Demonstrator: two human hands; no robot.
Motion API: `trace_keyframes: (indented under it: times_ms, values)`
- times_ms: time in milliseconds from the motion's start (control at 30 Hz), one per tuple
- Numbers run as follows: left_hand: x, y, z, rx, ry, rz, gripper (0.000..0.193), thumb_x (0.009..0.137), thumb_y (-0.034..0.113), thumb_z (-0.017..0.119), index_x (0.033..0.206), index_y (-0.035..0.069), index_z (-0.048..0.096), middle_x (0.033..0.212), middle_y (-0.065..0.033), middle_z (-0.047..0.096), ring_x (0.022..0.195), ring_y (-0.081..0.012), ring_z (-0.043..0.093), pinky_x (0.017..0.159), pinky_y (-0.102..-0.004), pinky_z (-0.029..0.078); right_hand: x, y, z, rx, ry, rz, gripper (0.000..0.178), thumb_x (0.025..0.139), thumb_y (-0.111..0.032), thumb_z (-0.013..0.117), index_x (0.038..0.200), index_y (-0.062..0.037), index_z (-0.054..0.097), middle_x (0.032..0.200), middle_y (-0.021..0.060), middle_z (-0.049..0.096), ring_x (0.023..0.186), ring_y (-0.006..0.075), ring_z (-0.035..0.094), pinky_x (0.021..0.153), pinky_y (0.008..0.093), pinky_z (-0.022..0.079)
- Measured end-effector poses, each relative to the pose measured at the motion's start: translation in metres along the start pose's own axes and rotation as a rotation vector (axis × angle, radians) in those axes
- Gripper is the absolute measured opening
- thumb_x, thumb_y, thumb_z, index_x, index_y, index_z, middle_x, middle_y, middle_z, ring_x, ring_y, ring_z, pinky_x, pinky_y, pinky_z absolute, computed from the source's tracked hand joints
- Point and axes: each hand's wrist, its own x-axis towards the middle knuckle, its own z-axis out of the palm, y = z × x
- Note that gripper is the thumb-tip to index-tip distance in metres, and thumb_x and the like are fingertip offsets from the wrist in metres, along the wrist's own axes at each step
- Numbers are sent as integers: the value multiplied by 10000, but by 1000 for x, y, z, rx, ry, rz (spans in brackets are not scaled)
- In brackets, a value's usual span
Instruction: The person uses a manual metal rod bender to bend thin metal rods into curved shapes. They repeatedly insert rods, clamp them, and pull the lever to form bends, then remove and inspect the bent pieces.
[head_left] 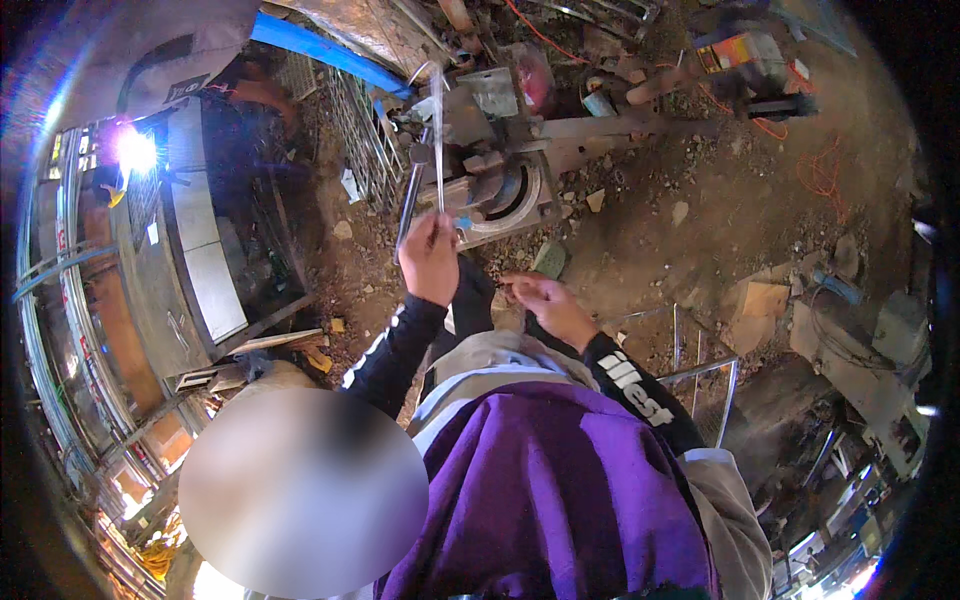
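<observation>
Purple cloth [540,490] below hands: left hand [430,258] grips a metal rod [438,140].

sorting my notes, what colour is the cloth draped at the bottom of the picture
Purple: the cloth shows best, and only, in the head view.

I see a bare dirt floor [700,220] strewn with stones and scraps. An orange cable [825,175] snakes across it at upper right. A blue pipe [320,50] runs along the top left beside a wire grid [365,140]. At far left a harsh white glare [135,150] burns above grey panels [205,260].
</observation>
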Motion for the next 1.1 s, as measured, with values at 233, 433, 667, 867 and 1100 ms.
trace_keyframes:
  times_ms: [233, 433, 667, 867, 1100]
  values:
    - [30, 84, 6, 409, -154, 428, 131, 978, 141, 632, 977, 23, 689, 645, -103, 559, 545, -230, 450, 529, -338, 390, -25, 65, -135, -267, 534, 195, 448, 1006, -438, 608, 1244, -62, 664, 958, 64, 733, 845, 136, 661, 728, 310, 513]
    - [-35, -28, -63, 671, -98, 387, 143, 909, 171, 675, 997, 82, 744, 729, -171, 622, 659, -364, 622, 596, -435, 470, -43, 46, -129, -155, 712, 239, 494, 992, -459, 598, 1228, -30, 667, 980, 107, 735, 814, 181, 671, 706, 379, 517]
    - [8, -29, -171, 854, -55, 386, 152, 897, 166, 692, 1007, 93, 767, 827, -146, 687, 766, -352, 660, 679, -434, 515, -61, 126, -131, -973, 411, 307, 400, 997, -385, 591, 1139, -24, 688, 941, 150, 720, 877, 300, 689, 763, 411, 532]
    - [58, -19, -166, 878, -193, 476, 196, 901, 147, 680, 1071, 85, 755, 812, -141, 649, 834, -362, 635, 724, -452, 499, -85, 144, -157, -1134, 320, 490, 401, 983, -369, 579, 1170, -30, 683, 1047, 201, 713, 1003, 398, 661, 866, 468, 513]
    - [54, -30, -163, 814, -217, 542, 213, 894, 79, 653, 1089, 62, 738, 896, -161, 653, 840, -393, 602, 757, -467, 499, -86, 146, -164, -781, 624, 355, 381, 963, -384, 559, 1111, -56, 684, 986, 221, 699, 923, 406, 674, 815, 494, 528]
